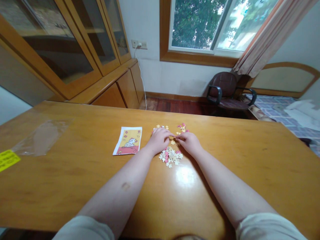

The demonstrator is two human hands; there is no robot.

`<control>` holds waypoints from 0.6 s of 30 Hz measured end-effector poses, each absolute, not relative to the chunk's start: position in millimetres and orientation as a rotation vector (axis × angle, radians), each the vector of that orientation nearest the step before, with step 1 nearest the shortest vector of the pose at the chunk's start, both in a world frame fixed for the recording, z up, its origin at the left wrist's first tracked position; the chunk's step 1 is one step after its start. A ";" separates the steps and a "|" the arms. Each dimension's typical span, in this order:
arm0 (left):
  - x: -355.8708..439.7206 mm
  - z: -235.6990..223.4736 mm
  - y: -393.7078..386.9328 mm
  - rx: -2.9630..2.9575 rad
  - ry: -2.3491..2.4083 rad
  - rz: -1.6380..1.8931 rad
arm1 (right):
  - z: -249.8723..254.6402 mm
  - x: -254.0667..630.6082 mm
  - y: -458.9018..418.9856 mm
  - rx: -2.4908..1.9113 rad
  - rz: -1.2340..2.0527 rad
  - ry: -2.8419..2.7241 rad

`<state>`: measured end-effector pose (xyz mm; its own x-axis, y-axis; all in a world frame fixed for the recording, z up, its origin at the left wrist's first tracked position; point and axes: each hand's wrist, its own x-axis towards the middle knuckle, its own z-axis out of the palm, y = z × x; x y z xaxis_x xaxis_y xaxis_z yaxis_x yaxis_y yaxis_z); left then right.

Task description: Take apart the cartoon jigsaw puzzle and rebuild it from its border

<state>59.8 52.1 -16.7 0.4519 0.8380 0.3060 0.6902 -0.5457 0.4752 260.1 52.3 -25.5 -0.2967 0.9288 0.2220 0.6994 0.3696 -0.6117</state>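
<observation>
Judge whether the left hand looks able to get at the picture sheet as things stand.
Probably yes: the sheet lies just left of the left hand, with only bare tabletop visible between them and nothing covering it.

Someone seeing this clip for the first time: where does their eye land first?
Probably on the left hand and right hand, fingertips close together at mid-table, among small jigsaw pieces in yellow, pink and white. Next, the yellow-and-pink picture sheet lying left of them. The bright window at the top and the vivid yellow label at the left edge also draw notice.
</observation>
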 end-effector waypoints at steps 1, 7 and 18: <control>59.7 -17.8 52.5 2.446 1.297 0.716 | -25.0 260.3 52.1 -1.363 0.542 -2.157; 57.7 -27.4 56.4 2.426 1.491 0.613 | -25.9 269.4 56.2 -1.264 0.481 -2.134; 58.7 -25.2 54.6 2.438 1.543 0.578 | -20.4 272.3 54.9 -1.127 0.351 -2.408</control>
<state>58.7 54.6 -25.2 0.3790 0.8993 0.2184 0.8218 -0.4355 0.3675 272.3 54.9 -20.4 -0.5616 0.7734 0.2939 0.6572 0.6328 -0.4094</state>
